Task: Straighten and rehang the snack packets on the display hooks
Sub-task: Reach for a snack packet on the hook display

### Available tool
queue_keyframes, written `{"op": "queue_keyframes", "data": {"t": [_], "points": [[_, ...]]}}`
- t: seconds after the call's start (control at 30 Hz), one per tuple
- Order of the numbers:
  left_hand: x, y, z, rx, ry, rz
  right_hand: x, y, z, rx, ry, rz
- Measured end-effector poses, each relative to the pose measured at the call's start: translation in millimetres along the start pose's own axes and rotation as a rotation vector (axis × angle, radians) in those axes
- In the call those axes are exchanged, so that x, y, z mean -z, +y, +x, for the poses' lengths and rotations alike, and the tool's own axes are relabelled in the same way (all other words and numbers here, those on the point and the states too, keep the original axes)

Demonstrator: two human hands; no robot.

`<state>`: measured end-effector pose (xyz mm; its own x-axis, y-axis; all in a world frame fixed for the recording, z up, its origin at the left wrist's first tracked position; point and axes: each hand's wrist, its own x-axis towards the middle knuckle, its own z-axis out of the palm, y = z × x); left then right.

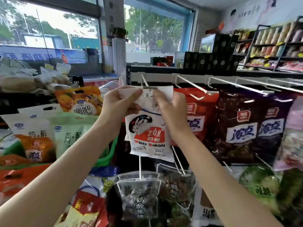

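Observation:
A white White Rabbit candy packet [148, 136] with a red and black rabbit label hangs in front of the rack. My left hand [121, 102] pinches its upper left corner. My right hand [168, 107] pinches its top right part. The packet's top edge sits at the tip of a white wire display hook [145, 81] on the rack's left end. Whether the hook passes through the packet's hole is unclear.
More white hooks [193, 85] run along the rail to the right, with red [196, 112] and dark purple snack packets [236, 125] hanging. Lower hooks hold clear packets [141, 199]. Bags of snacks [78, 100] fill green baskets at left. Shelves stand at back right.

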<state>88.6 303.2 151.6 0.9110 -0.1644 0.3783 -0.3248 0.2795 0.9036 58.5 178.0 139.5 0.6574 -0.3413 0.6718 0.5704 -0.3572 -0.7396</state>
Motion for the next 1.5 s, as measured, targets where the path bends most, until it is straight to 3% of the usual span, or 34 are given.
{"op": "queue_keyframes", "data": {"t": [0.13, 0.2, 0.37, 0.47, 0.53, 0.63, 0.73, 1.07, 1.2, 1.33, 1.5], "points": [[9, -16, 15, 0.03, 0.042, 0.05, -5, 15, 18, -0.175, -0.123, -0.077], [9, -23, 22, -0.017, 0.083, 0.121, -5, 22, 24, -0.17, -0.124, -0.153], [12, -40, 12, -0.44, 0.182, 0.545, -4, 25, 25, -0.062, -0.063, -0.315], [16, -60, -6, -0.654, 0.098, 0.682, 2, 24, 21, -0.04, -0.127, -0.462], [11, -76, -19, -0.705, -0.055, 0.8, 10, 27, 13, -0.119, -0.257, -0.562], [-5, -98, -34, -0.722, -0.193, 0.877, 28, 35, -4, -0.19, -0.389, -0.767], [-30, -106, -40, -0.641, -0.176, 0.821, 61, 29, -15, -0.14, -0.32, -0.898], [-211, -118, -88, -0.669, -0.368, 0.735, 275, 13, -42, -0.255, -0.091, -0.848], [-324, -124, -129, -0.669, -0.46, 0.663, 404, 19, -65, -0.503, -0.103, -0.801], [-447, -138, -173, -0.684, -0.646, 0.653, 537, 20, -100, -0.64, 0.019, -0.804], [-583, -161, -235, -0.743, -0.891, 0.89, 669, 1, -155, -0.876, 0.127, -0.851]]}}
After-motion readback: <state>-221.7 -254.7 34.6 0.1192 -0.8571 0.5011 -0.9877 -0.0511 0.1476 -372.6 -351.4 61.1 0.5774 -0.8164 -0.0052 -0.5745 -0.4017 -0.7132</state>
